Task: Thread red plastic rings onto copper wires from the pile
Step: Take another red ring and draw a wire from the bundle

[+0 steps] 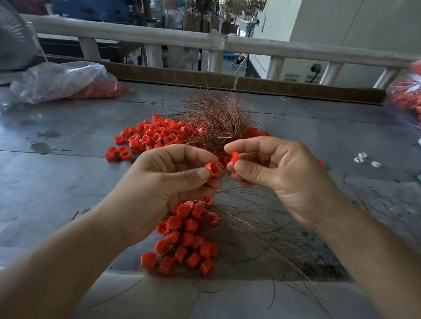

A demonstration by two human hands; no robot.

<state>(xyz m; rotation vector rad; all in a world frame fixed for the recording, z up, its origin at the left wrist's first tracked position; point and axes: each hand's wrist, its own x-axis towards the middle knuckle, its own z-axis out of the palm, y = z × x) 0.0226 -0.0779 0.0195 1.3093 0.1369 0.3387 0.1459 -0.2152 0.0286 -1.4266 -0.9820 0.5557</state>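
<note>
My left hand (167, 185) pinches a red plastic ring (211, 168) between thumb and fingers and also holds a bunch of threaded wires. From that hand hangs a cluster of threaded red rings (186, 237), and their copper wires (260, 220) fan out to the right. My right hand (277, 173) pinches another red ring (234, 157) just right of the first. Behind the hands lie a loose pile of red rings (153, 137) and a tangled bundle of copper wires (217, 120) on the grey table (61, 180).
A clear plastic bag of red rings (63, 81) lies at the back left, another bag (411, 97) at the right edge. A few small white pieces (364, 160) lie right of my hands. A cardboard strip and a railing (223, 44) border the table's far edge.
</note>
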